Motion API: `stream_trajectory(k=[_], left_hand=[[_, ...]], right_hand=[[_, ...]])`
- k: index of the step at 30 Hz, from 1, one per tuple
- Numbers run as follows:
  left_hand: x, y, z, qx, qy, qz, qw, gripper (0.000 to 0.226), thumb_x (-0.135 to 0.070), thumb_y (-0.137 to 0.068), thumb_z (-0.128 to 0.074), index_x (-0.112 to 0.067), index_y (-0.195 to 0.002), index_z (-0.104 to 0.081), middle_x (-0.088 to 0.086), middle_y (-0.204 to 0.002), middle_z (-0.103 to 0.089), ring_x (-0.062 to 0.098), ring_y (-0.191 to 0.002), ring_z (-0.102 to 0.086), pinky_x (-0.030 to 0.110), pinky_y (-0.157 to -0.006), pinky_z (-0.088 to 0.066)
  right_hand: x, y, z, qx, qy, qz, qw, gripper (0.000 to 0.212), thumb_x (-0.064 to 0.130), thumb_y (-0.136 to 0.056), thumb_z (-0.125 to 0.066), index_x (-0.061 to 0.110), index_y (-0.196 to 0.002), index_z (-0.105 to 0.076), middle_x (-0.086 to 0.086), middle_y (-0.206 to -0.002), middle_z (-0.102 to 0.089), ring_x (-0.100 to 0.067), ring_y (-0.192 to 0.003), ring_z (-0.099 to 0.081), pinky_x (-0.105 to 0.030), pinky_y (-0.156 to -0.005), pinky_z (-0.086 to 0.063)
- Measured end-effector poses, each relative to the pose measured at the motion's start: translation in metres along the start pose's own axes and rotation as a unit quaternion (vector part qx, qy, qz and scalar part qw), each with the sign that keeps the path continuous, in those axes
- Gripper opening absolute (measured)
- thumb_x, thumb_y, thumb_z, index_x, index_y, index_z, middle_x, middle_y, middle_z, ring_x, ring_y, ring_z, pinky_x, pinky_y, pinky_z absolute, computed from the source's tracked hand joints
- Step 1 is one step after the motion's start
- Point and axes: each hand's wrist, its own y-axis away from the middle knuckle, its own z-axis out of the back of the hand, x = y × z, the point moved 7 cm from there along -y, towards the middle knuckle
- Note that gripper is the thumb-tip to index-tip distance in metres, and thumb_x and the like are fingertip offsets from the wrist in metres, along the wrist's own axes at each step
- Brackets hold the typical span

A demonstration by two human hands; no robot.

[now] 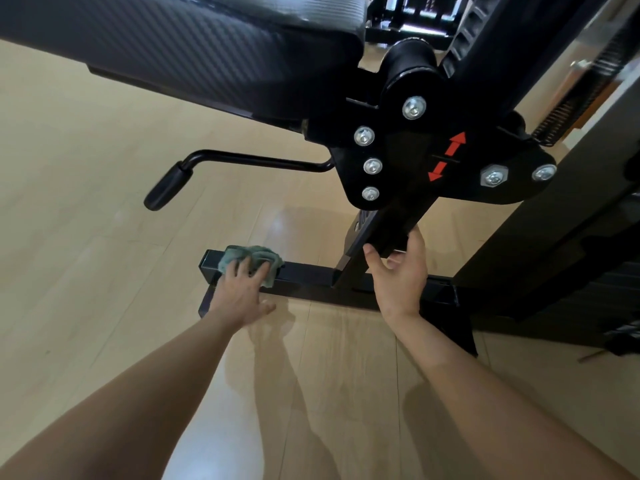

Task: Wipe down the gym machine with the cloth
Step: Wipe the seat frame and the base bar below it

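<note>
Your left hand [242,289] presses a crumpled green cloth [251,260] flat against the top of the black base crossbar [308,277] of the gym machine, fingers spread over the fabric and pinning it rather than clenching it. The cloth sits near the bar's left end, just short of the open tube mouth. Your right hand [401,268] is open and holds no cloth; its thumb and fingertips rest loosely around the lower end of the slanted black upright [398,230], apparently bracing.

The crossbar's long axis runs left to right across the pale wood floor [104,202], and most of its unwiped length lies to the right of the cloth, toward the junction where the upright meets the bar. The left hand is the nearer one, so the stroke likely runs rightward along that axis. Above hang the bolted pivot plate [415,157], the adjustment lever [207,168] and the padded seat [173,46].
</note>
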Motion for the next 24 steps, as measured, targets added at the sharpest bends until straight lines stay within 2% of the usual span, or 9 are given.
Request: stream_trajectory(k=[4,7,9,12,15,20,24], left_hand=[[0.002,0.000,-0.003,-0.001,-0.019,-0.028,0.999,0.089,-0.064,-0.087,-0.054,-0.035,-0.161,-0.014,0.011,-0.168,-0.013,0.038,-0.154,-0.009,0.054,-0.121,-0.027],[0.036,-0.001,-0.004,-0.019,0.049,0.059,0.997,0.088,-0.062,-0.085,-0.058,-0.035,-0.159,-0.020,0.013,-0.167,-0.016,0.039,-0.153,-0.010,0.054,-0.121,-0.025],[0.054,-0.001,-0.006,-0.022,0.096,0.122,0.988,0.092,-0.058,-0.081,-0.064,-0.032,-0.159,-0.023,0.015,-0.166,-0.017,0.041,-0.151,-0.010,0.056,-0.118,-0.030],[0.042,-0.001,-0.004,-0.022,0.088,0.127,0.988,0.094,-0.056,-0.079,-0.067,-0.024,-0.156,-0.025,0.020,-0.159,-0.024,0.045,-0.146,-0.017,0.056,-0.116,-0.033],[-0.006,-0.001,0.005,-0.029,0.077,0.058,0.995,0.086,-0.055,-0.083,-0.067,-0.023,-0.154,-0.030,0.016,-0.155,-0.033,0.040,-0.145,-0.024,0.051,-0.115,-0.037],[-0.098,0.001,0.006,-0.055,0.029,-0.139,0.988,0.064,-0.049,-0.089,-0.066,-0.025,-0.145,-0.045,0.004,-0.152,-0.044,0.028,-0.143,-0.036,0.044,-0.122,-0.031],[-0.122,-0.004,0.009,-0.055,0.070,-0.179,0.980,0.045,-0.042,-0.091,-0.068,-0.013,-0.126,-0.065,0.011,-0.152,-0.047,0.033,-0.139,-0.043,0.042,-0.114,-0.039]], right_hand=[[0.002,0.002,0.002,0.003,0.018,0.020,1.000,0.072,0.032,-0.082,-0.082,0.022,-0.144,-0.046,0.006,-0.136,-0.055,-0.013,-0.110,-0.062,-0.033,-0.089,-0.059],[0.003,0.003,0.003,0.011,0.024,0.029,0.999,0.072,0.031,-0.082,-0.082,0.022,-0.143,-0.046,0.008,-0.137,-0.053,-0.011,-0.108,-0.062,-0.026,-0.087,-0.058],[0.004,0.002,0.005,0.013,0.027,0.036,0.999,0.071,0.030,-0.082,-0.082,0.022,-0.143,-0.047,0.008,-0.138,-0.052,-0.009,-0.108,-0.061,-0.021,-0.086,-0.056],[0.004,0.001,0.005,0.021,0.031,0.032,0.999,0.071,0.031,-0.083,-0.082,0.022,-0.144,-0.046,0.009,-0.139,-0.051,-0.008,-0.106,-0.061,-0.019,-0.085,-0.055],[0.002,0.001,0.006,0.034,0.030,0.028,0.999,0.073,0.033,-0.083,-0.082,0.024,-0.145,-0.044,0.011,-0.140,-0.049,-0.010,-0.103,-0.062,-0.024,-0.084,-0.058],[0.000,-0.001,0.008,0.056,0.047,0.022,0.997,0.075,0.033,-0.085,-0.080,0.024,-0.148,-0.040,0.011,-0.138,-0.050,-0.009,-0.086,-0.067,-0.030,-0.080,-0.059],[-0.001,-0.002,0.008,0.065,0.051,0.024,0.996,0.075,0.032,-0.086,-0.079,0.025,-0.149,-0.039,0.011,-0.137,-0.050,-0.006,-0.079,-0.068,-0.026,-0.077,-0.058]])
